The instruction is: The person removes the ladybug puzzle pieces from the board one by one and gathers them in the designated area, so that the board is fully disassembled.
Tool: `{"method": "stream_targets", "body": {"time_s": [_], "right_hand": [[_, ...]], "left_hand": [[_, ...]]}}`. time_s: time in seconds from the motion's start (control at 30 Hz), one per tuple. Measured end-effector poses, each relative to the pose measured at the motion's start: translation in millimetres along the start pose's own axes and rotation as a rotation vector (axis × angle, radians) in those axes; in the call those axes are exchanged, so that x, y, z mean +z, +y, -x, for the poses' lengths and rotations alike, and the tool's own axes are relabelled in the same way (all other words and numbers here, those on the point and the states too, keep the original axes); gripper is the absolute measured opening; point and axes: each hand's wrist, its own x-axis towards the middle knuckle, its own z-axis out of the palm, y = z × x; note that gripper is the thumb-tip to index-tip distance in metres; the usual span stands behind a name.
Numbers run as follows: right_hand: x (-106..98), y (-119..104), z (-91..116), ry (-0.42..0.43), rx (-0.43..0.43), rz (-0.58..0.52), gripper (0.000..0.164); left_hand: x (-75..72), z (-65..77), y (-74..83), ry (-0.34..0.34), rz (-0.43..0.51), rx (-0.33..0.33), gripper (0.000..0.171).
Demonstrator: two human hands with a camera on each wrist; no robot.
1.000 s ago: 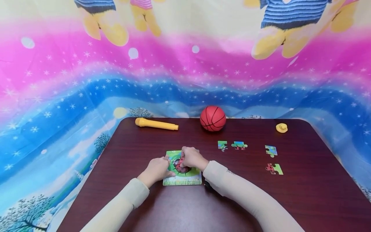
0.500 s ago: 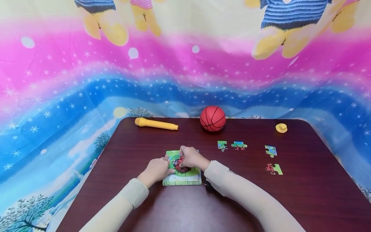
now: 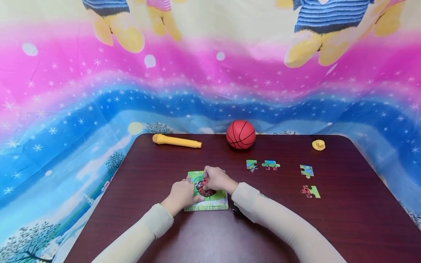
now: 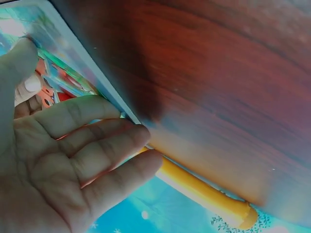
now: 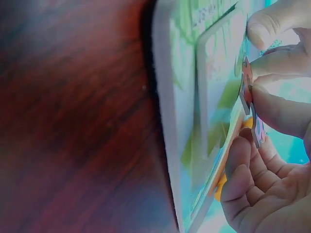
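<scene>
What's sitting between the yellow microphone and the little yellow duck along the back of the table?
The red basketball, shown in the head view, with bare table on either side of it. The loose puzzle pieces lie nearer the person.

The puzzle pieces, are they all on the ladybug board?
No, four pieces lie on the table, to the right of the board.

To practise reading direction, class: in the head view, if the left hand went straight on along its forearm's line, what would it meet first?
Most likely the right hand or the puzzle piece it pinches; depth makes which comes first hard to tell.
</scene>
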Motion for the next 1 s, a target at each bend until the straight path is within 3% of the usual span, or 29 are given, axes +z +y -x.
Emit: {"method": "stream_targets", "body": {"time_s": [0.3, 0.57, 1.0], "right_hand": [[4.2, 1.0, 2.3, 0.014, -0.010, 0.031, 0.035], [-2.6, -1.3, 3.0, 0.032, -0.033, 0.017, 0.027], [-10.9, -13.7, 11.2, 0.028, -0.100, -0.041, 0.019]], "left_hand": [[-4.6, 2.8, 10.1, -0.075, 0.038, -0.063, 0.078], [-5.0, 1.2, 13.2, -0.091, 0.040, -0.082, 0.084], [-8.5, 0.2, 14.8, -0.073, 0.003, -0.083, 0.075]]}}
